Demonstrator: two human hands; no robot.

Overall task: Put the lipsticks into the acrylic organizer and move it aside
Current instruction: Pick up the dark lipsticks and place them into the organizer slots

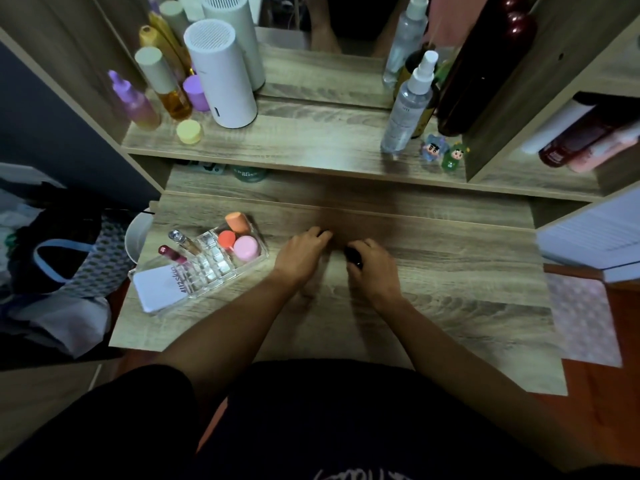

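Across the wooden desk [433, 299], the widest bare stretch lies right of the hands, running out to the right edge; a smaller bare strip sits between the hands and the near edge. Above the back edge a raised shelf [311, 140] runs the full width, with tall bottles and a white cylinder [221, 74] at its left end, and a spray bottle [408, 105] and two small figurines [445, 154] at its right.

Near the desk's left edge stands the clear acrylic organizer [204, 265], set at a slant, its near corner close to that edge. Its far compartment holds three sponges, orange, coral and pink [246, 247]. A red lipstick [172, 255] and a clear-capped tube [183, 240] lean in the small square slots, and a white card [159, 287] fills the near section.

Both hands are at the desk's middle, well apart from the organizer. The left hand [301, 254] is curled over a small dark thing, mostly hidden. The right hand [374, 268] is closed around a black lipstick [354, 258].
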